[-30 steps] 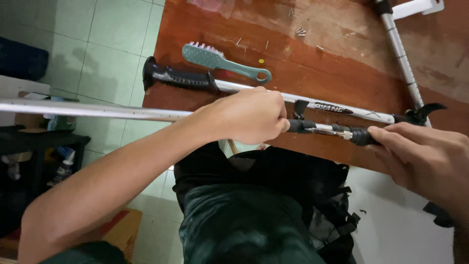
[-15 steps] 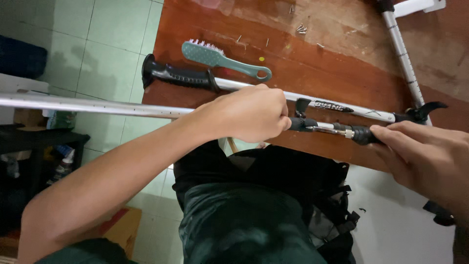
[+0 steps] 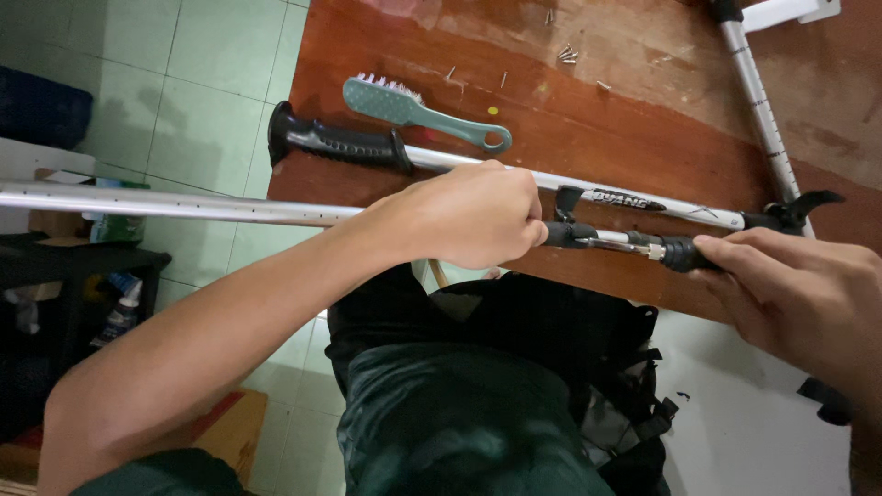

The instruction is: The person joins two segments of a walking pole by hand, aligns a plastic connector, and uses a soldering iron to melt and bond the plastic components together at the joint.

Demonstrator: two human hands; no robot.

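At the left we see a silver tube [image 3: 175, 204] running out past the worktop's [image 3: 661, 110] near-left corner, over the green floor tiles [image 3: 184, 101]. Our left hand [image 3: 464, 225] is wrapped tight around it just off the near edge. From that fist a black collar [image 3: 570, 234] and a thin inner rod lead right to a black knob [image 3: 680, 253], which our right hand's fingers [image 3: 735, 253] pinch.

The two sections look joined but not closed up: bare rod shows between collar and knob, so we judge the joint is only partly set.

On the worktop lie a second pole [image 3: 551, 179] with a black grip near the left edge, a teal brush [image 3: 418, 110] beyond it, loose screws [image 3: 565, 55] farther back, and a third tube [image 3: 758, 101] toward the right.

Our fist hides the tube's end and the joint there; the right hand is cut off by the frame, and the third tube's top is too.
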